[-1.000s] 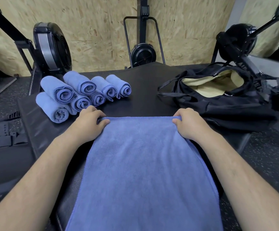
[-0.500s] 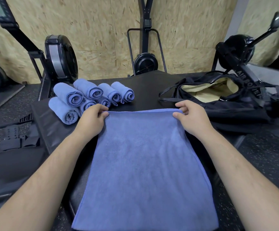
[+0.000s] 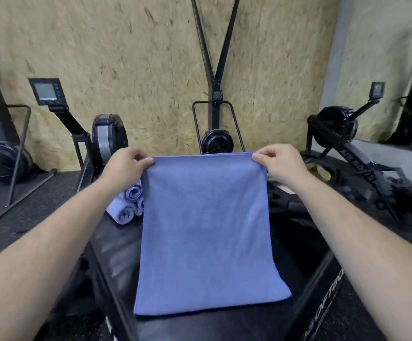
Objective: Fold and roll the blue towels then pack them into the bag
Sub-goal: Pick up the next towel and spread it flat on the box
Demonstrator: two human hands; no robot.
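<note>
Since half a second ago both hands have lifted the far edge of the blue towel point(image 3: 205, 230) off the black platform point(image 3: 116, 242), so the cloth now hangs as a sheet in front of the person instead of lying flat. Its lower hem reaches the platform's near edge; whether it rests there cannot be told.

The risk I see is in laying it back down. If one corner drops sooner than the other, the fold would land skewed and the roll would come out lopsided. A swing to the left could also brush the rolled towels point(image 3: 126, 207) stacked near the far left corner, and these look easy to knock loose.

The grip of the left hand point(image 3: 126, 166) is a pinch, thumb against curled fingers, on the top left corner. The right hand point(image 3: 281, 163) pinches the top right corner the same way, with the edge taut between them. The bag point(image 3: 321, 172) sits behind the right hand, mostly hidden.
</note>
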